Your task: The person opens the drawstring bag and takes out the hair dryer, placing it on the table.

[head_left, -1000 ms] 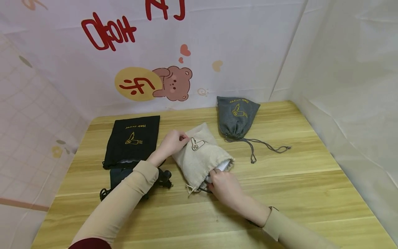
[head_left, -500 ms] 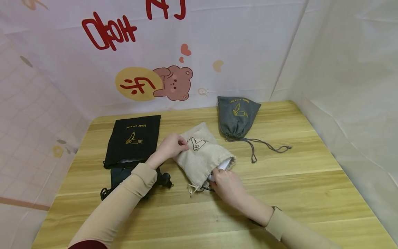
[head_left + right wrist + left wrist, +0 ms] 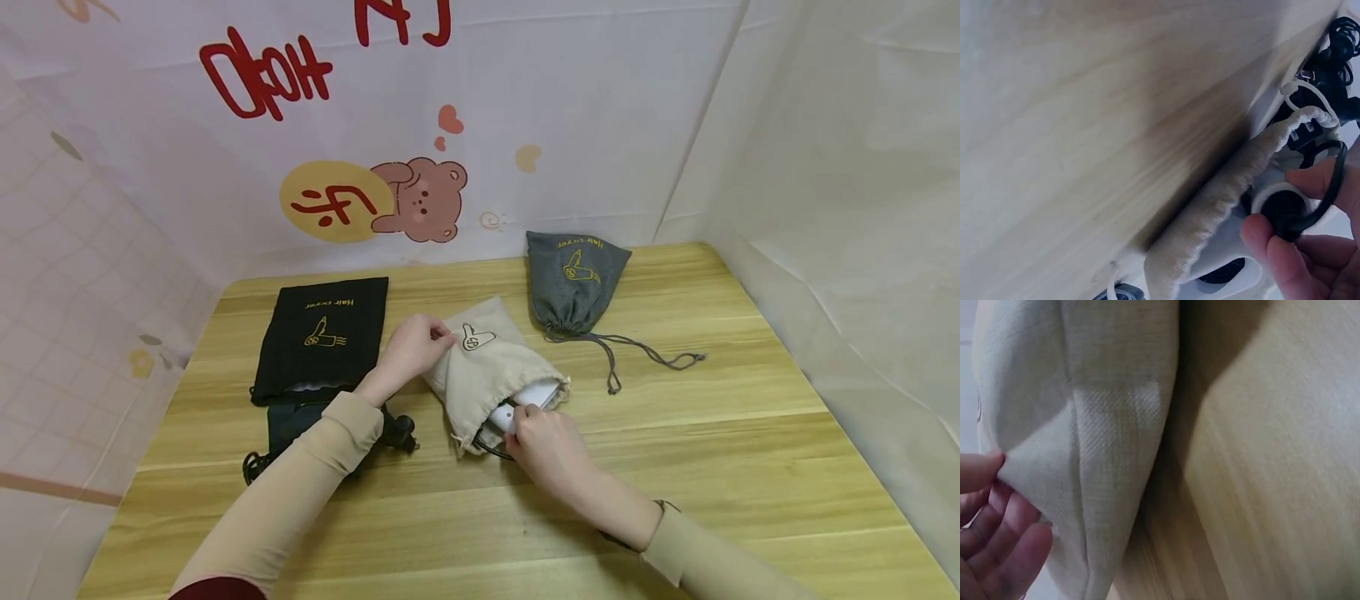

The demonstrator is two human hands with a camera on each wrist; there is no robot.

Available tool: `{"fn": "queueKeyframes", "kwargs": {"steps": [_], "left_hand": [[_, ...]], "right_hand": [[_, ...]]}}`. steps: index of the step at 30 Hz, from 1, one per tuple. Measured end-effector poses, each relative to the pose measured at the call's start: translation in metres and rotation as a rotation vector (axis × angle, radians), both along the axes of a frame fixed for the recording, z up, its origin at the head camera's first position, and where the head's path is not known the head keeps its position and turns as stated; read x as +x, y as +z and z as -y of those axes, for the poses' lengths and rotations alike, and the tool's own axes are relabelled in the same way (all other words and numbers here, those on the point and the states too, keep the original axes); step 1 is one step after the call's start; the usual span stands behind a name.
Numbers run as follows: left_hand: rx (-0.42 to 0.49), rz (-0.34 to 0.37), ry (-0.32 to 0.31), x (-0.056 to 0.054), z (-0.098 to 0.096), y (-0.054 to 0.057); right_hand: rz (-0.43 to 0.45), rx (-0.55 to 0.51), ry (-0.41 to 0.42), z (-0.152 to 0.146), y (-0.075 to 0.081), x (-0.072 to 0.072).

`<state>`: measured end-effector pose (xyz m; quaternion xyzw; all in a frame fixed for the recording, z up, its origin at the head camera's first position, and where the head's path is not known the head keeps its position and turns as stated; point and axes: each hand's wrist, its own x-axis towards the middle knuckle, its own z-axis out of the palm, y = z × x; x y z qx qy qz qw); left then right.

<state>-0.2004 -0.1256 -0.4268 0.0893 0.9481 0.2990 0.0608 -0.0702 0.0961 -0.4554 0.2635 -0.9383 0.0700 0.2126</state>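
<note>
A cream drawstring bag [image 3: 487,367] with a printed hair dryer picture lies mid-table, its gathered mouth toward the right hand. With thumb and finger, the left hand [image 3: 416,346] pinches the bag's cloth on its left side; the left wrist view shows the pulled fold of cloth [image 3: 1041,462]. At the mouth, the right hand [image 3: 551,446] grips the handle end of a white hair dryer [image 3: 538,395], most of which is hidden inside the bag. A black cord [image 3: 1335,181] leaves the handle between the fingers and loops back toward a plug [image 3: 1302,134] at the bag's mouth.
On the left lies a black drawstring bag [image 3: 330,337], with a dark hair dryer [image 3: 288,425] in front, partly behind the left forearm; its black plug [image 3: 401,433] points right. A grey drawstring bag [image 3: 576,283] lies at the back right, its cords [image 3: 645,346] spread out.
The cream bag's upper cloth has slid back from its mouth, which gapes wider. More of the white hair dryer shows. Both hands keep their holds with only small shifts.
</note>
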Motion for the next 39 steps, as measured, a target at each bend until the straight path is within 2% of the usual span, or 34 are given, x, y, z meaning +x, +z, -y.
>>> {"fn": "queueKeyframes", "kwargs": {"steps": [9, 13, 17, 19, 22, 24, 28, 31, 33, 39], "left_hand": [[-0.036, -0.033, 0.079, -0.005, -0.002, -0.006], [-0.031, -0.037, 0.048, -0.003, -0.003, -0.004], [0.015, -0.028, -0.038, 0.0, -0.012, 0.004], [0.026, -0.028, -0.124, 0.0, -0.019, 0.007], [0.011, -0.013, -0.286, -0.003, -0.031, 0.012], [0.004, 0.023, -0.367, -0.006, -0.037, 0.013], [0.012, 0.088, -0.429, -0.013, -0.037, 0.012], [0.029, 0.097, -0.435, -0.015, -0.034, 0.01], [0.029, 0.084, -0.418, -0.014, -0.035, 0.009], [-0.058, -0.061, -0.322, -0.008, -0.05, 0.007]], "right_hand": [[-0.095, 0.043, 0.033, 0.0, 0.006, 0.006], [-0.132, 0.06, 0.048, 0.0, 0.005, 0.007], [-0.137, 0.059, 0.057, -0.001, 0.002, 0.007], [-0.14, 0.056, 0.058, -0.001, 0.001, 0.007], [-0.147, 0.072, 0.058, -0.001, 0.001, 0.007], [-0.147, 0.085, 0.059, 0.0, 0.001, 0.007], [-0.116, 0.084, 0.062, 0.0, -0.001, 0.008], [-0.091, 0.065, 0.063, -0.001, -0.003, 0.01], [-0.079, 0.055, 0.067, -0.001, -0.004, 0.011], [-0.081, 0.046, 0.066, -0.001, -0.006, 0.01]]}}
